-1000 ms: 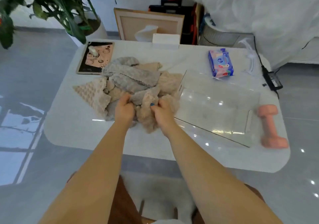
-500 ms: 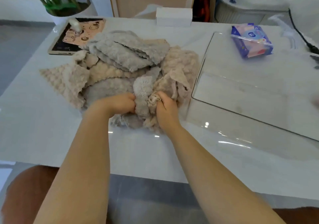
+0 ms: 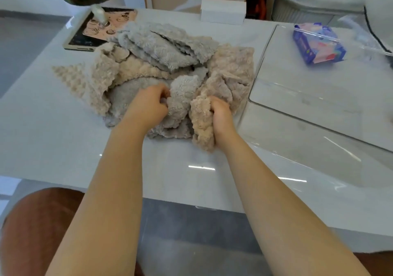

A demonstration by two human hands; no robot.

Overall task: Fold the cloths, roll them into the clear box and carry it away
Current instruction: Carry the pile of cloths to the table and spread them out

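White desk (image 3: 53,148), glossy. Cloths (image 3: 161,63) heaped mid-desk, grey and beige, unfolded. Clear box (image 3: 319,127) just right of heap, nothing inside. Left hand (image 3: 146,108) clenched on grey cloth (image 3: 180,97) at heap's near edge; right hand (image 3: 221,114) fisted around beige cloth (image 3: 202,125) beside it. Tissue pack (image 3: 319,43) seen behind box.

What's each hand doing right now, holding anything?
Left hand: closed, gripping a grey cloth in the pile.
Right hand: closed, gripping a beige cloth at the pile's near edge.
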